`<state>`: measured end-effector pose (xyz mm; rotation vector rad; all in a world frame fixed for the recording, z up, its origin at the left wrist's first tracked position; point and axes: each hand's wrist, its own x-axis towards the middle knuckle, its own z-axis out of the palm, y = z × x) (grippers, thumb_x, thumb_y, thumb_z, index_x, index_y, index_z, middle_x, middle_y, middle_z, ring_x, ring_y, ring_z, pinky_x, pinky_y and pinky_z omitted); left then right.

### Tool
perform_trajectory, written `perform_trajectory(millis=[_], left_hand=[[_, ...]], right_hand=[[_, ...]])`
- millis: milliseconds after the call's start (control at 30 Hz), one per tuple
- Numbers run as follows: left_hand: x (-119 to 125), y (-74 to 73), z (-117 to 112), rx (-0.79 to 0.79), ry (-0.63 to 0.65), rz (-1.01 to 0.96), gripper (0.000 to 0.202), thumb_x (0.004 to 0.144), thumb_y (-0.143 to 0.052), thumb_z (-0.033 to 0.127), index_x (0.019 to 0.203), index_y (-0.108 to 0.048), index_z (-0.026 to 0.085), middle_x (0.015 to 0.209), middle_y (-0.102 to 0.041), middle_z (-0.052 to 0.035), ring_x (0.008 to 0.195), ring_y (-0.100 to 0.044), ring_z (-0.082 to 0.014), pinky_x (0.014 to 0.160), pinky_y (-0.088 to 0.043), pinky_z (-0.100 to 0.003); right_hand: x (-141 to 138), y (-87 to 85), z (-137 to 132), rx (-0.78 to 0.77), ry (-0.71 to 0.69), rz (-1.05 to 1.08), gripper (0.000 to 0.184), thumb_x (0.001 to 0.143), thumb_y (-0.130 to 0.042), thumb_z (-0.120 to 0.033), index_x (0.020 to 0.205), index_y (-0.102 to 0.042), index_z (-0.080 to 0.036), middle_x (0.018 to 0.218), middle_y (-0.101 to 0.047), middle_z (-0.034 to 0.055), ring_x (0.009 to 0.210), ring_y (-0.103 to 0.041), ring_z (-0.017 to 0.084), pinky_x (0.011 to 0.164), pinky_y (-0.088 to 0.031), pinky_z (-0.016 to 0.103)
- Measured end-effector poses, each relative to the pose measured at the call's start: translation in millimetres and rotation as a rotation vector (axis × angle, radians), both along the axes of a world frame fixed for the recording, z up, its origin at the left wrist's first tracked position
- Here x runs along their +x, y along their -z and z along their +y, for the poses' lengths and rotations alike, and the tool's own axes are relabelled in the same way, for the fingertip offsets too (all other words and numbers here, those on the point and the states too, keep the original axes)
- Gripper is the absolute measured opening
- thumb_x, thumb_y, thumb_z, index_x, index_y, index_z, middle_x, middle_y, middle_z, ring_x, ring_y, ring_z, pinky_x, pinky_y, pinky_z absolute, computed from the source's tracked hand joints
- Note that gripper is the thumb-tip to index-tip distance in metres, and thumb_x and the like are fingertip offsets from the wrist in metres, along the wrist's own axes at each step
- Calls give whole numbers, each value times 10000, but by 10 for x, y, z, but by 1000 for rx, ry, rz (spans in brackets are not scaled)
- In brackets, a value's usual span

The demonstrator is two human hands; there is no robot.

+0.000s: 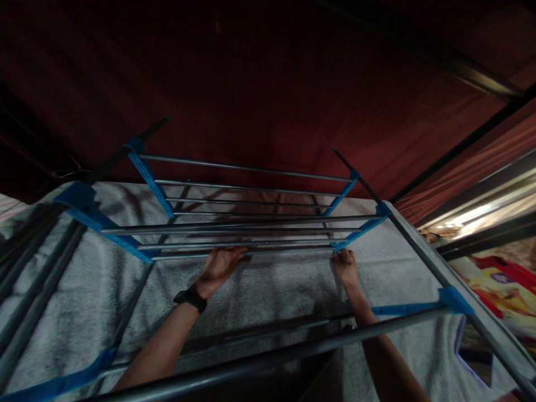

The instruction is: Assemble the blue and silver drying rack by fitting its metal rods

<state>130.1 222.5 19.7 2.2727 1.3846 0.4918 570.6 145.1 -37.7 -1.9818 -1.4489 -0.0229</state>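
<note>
A rack of grey metal tubes with blue plastic brackets lies before me on a grey blanket. My left hand [221, 267], with a dark watch on the wrist, has its fingers around the lowest metal tube [288, 250] of the middle shelf, left of its centre. Closed at the right end of that shelf, my right hand [345, 266] is at the lower tip of a blue bracket [363, 228]; its fingertips are partly hidden. Another blue bracket [106, 226] holds the tubes' left ends. Both forearms pass under or behind the nearest thick tube [268, 357].
The grey blanket [272, 290] spreads beneath the rack. Dark red fabric [251, 84] hangs behind it. A long side pole [419, 251] runs down the right, and several dark poles [37, 279] stand at left. A red and yellow package [506, 290] is at far right.
</note>
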Motion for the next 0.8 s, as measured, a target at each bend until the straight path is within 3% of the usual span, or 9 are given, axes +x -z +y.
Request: perform_trajectory(millis=[367, 533, 800], left_hand=[[-33, 5, 38, -57, -4, -25, 398, 972, -473, 250, 1237, -766, 197, 1164, -773, -153, 1069, -738, -371, 969, -546, -507], [-26, 33, 54, -47, 9, -11, 391, 977, -463, 272, 1217, -768, 224, 1196, -770, -104, 1118, -727, -324, 1013, -539, -467], [25, -30, -1, -36, 26, -43, 395, 990, -425, 228, 1217, -748, 208, 1201, -770, -98, 1130, -713, -291, 1067, -503, -438]], right_hand=[[-30, 28, 16, 34, 46, 73, 87, 891, -485, -318, 874, -510, -236, 826, -467, 14, 698, -463, 164, 662, -422, 303], [-66, 4, 11, 46, 57, 64, 68, 883, -481, -297, 886, -517, -239, 830, -456, 15, 685, -434, 166, 657, -397, 310], [-123, -6, 6, 46, 65, -11, 33, 874, -464, -239, 880, -494, -226, 830, -450, 27, 707, -411, 180, 674, -380, 330]])
